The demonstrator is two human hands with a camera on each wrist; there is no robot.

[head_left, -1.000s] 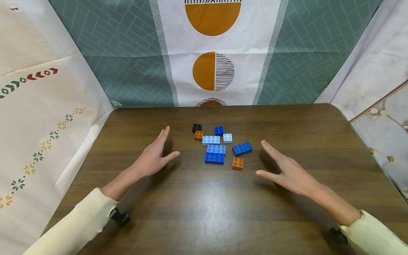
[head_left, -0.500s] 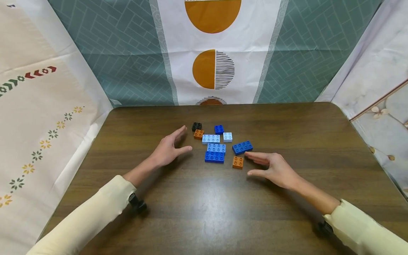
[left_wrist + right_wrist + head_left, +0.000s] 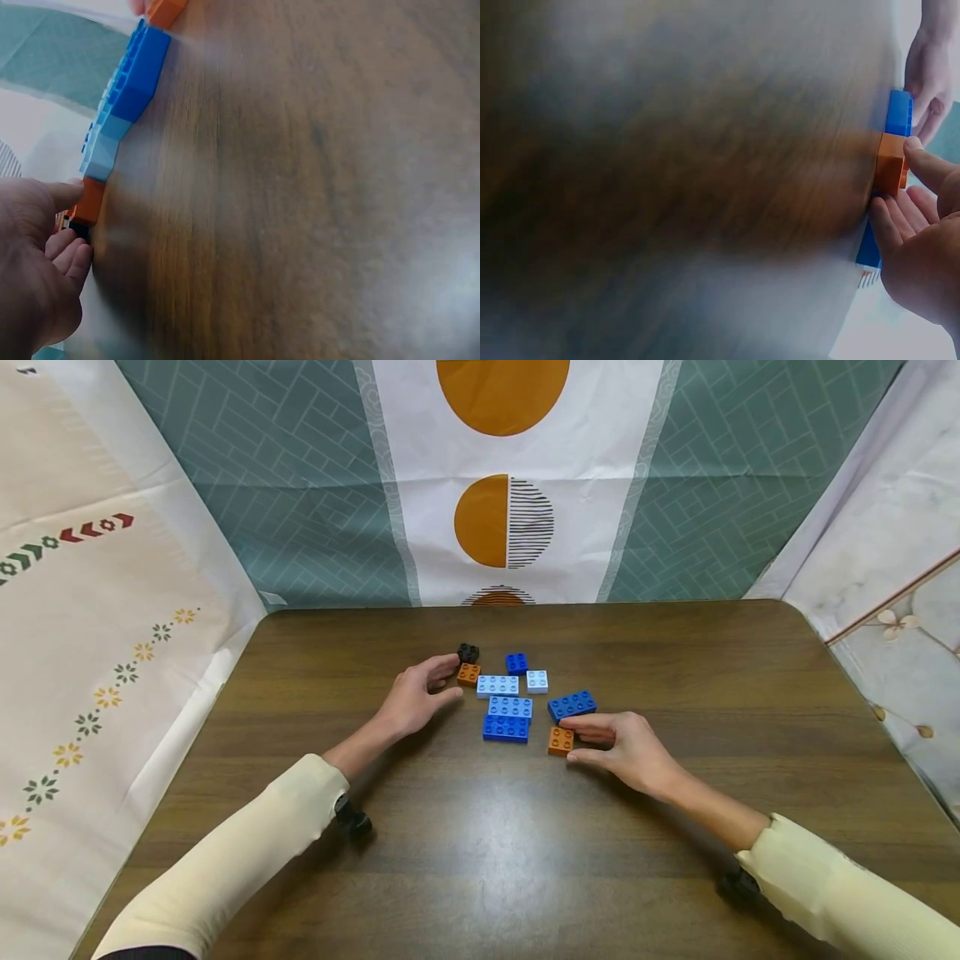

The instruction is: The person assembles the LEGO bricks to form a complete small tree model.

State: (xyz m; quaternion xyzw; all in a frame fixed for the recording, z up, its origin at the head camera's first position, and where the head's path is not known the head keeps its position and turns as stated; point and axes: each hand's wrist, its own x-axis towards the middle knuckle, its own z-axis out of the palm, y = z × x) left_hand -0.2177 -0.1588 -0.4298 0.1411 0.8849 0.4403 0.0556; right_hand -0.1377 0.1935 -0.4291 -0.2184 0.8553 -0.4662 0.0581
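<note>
My right hand [image 3: 630,750] reaches around the right end of a small orange brick [image 3: 561,741], thumb at its near side and fingers at its far side. In the right wrist view, the thumb [image 3: 926,165] appears against this brick, but firm contact is unclear. Just behind lies a blue eight-stud brick [image 3: 572,705]. My left hand [image 3: 412,695] is at the left of the group, fingertips at a black brick [image 3: 468,652] and thumb short of a second orange brick [image 3: 469,674]. Its fingers are relaxed; whether they press the black brick is partly hidden.
Between the hands lie a pale blue long brick [image 3: 497,686], a light blue brick [image 3: 511,707], a bright blue brick [image 3: 506,728], a small pale brick [image 3: 537,682] and a small dark blue brick [image 3: 517,664]. Patterned cloth [image 3: 322,527] hangs behind the wooden table [image 3: 450,860].
Both hands have moved inward to the bricks, the left rightward and the right leftward, with finger gaps narrowing. The black brick has shifted slightly; the others look unmoved.
</note>
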